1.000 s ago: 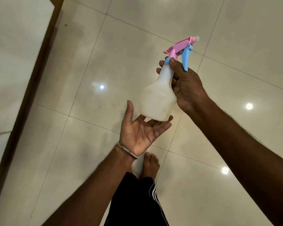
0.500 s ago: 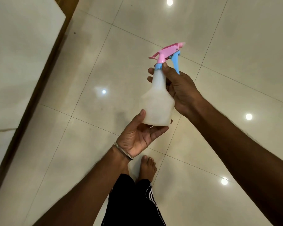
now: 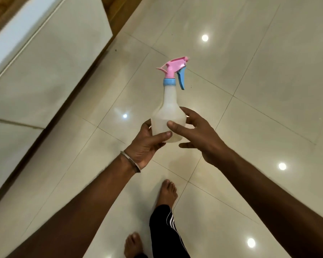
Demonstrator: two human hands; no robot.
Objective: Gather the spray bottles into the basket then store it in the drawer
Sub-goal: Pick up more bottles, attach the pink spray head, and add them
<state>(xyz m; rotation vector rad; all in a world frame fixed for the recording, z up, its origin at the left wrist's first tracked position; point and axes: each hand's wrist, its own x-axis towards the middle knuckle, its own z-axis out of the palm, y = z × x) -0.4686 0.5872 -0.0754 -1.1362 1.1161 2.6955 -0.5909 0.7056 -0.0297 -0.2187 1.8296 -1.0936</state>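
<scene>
The task looks barely begun: the left hand (image 3: 147, 144) grips the base of one spray bottle (image 3: 169, 116) upright above the floor (image 3: 268, 90), the right hand (image 3: 198, 135) beside it with fingers loose, and no basket or drawer is in sight.

We see bright, even indoor light; ceiling lamps glare as white spots on the glossy floor tiles (image 3: 268, 81). Soft motion blur throughout, wide-angle bending at edges, faint shadows.
</scene>
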